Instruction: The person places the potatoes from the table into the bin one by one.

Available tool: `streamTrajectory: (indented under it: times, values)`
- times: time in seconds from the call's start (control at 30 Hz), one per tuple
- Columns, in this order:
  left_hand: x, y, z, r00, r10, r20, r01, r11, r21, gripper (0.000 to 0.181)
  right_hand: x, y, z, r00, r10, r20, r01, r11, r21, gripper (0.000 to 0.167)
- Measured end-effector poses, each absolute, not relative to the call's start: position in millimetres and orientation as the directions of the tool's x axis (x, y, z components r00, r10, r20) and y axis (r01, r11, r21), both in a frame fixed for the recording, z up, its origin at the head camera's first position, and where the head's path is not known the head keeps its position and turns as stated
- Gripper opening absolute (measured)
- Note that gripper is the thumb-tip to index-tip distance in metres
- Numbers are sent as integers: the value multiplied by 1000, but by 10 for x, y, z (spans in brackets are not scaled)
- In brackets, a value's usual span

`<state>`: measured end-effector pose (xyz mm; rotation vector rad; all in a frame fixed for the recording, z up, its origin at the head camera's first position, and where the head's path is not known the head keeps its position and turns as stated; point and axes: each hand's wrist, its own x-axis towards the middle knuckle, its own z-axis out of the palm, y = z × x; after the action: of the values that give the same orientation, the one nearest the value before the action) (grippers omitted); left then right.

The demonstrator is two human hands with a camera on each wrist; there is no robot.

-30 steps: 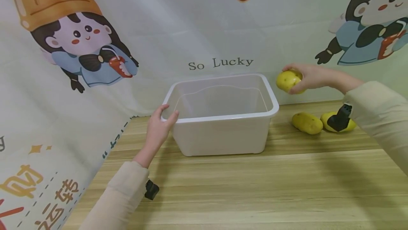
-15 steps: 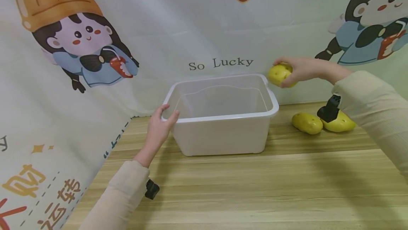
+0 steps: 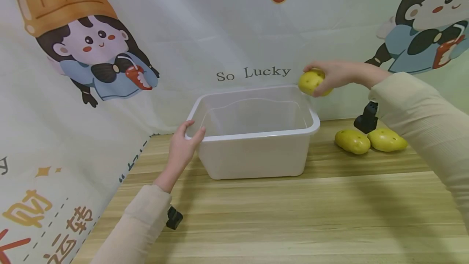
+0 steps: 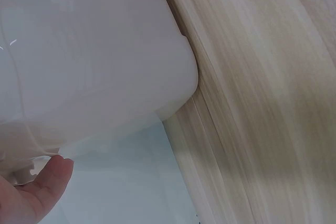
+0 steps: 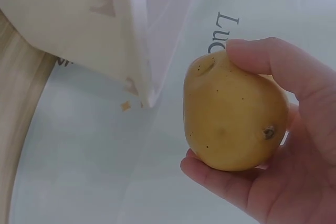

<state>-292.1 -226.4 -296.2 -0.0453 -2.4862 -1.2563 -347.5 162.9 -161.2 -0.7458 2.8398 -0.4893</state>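
Observation:
A yellow potato point(image 3: 309, 82) is held in my right hand point(image 3: 340, 75), above the back right corner of a white plastic bin point(image 3: 253, 156). The right wrist view shows the potato point(image 5: 231, 114) between thumb and fingers, its skin marked with small dark specks. My left hand point(image 3: 181, 148) grips the bin's rim at the front left corner, thumb and fingers spread over the edge. In the left wrist view a fingertip point(image 4: 55, 174) lies by the rim, and most of that hand is out of frame. The part of the bin's inside that shows holds nothing.
Two more potatoes, a left one point(image 3: 352, 141) and a right one point(image 3: 387, 140), lie on the wooden table point(image 3: 275, 219) right of the bin. A printed cloth point(image 3: 176, 36) hangs behind and to the left. Black wrist cameras are on both sleeves.
My right hand has carried the potato leftward and slightly up, from beside the bin to over its back right corner. The left hand and the bin have stayed put.

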Motion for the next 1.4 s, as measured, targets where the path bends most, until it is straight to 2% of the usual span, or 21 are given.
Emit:
streamTrajectory:
  times: [0.6, 0.9, 1.4]
  values:
    - [-2921, -2270, -2962, -936, -122, 331, 191, 614, 766, 60, -3584, 1412, -1526, -866, -477, -150, -397, 839, -372, 76]
    - [-2931, -2274, -2965, -934, -120, 337, 194, 620, 760, 60, -3603, 1335, -1521, -870, -454, -192, -346, 840, -419, 77]
    - [-2905, -2259, -2950, -933, -123, 339, 198, 610, 767, 60, -3658, 1119, -1532, -851, -474, -228, -343, 829, -441, 74]
